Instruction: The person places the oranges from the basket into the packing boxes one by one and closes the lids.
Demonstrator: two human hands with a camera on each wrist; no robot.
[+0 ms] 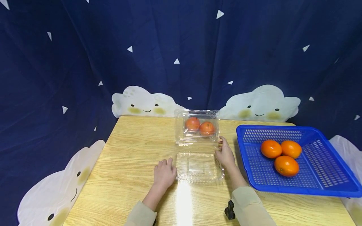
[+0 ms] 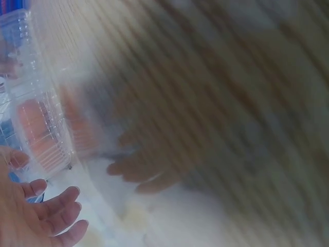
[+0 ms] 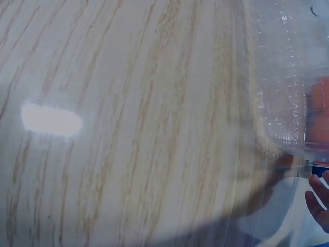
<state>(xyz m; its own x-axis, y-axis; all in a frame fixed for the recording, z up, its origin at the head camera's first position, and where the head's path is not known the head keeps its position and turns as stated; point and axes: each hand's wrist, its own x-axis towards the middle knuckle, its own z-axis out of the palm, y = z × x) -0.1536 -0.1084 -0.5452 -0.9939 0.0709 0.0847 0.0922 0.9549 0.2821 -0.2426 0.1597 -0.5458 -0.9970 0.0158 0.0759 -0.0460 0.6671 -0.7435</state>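
Note:
An unfolded clear plastic clamshell box (image 1: 198, 180) lies in the middle of the table. Its far half holds two glossy red-orange fruits, a left one (image 1: 193, 124) and a right one (image 1: 207, 128). My left hand (image 1: 165, 174) is at the left edge of the near half, fingers loosely bent and gripping nothing. On the opposite side, my right hand (image 1: 225, 154) is by the box's right edge with relaxed fingers. Whether either hand touches the plastic, I cannot tell. In the left wrist view, the left fingers (image 2: 61, 206) are spread apart.
To the right stands a blue plastic basket (image 1: 243, 157) with three orange fruits (image 1: 286, 166) in it. The wooden table (image 1: 127, 144) meets a dark blue curtain (image 1: 158, 37) with white clouds along its back and left sides.

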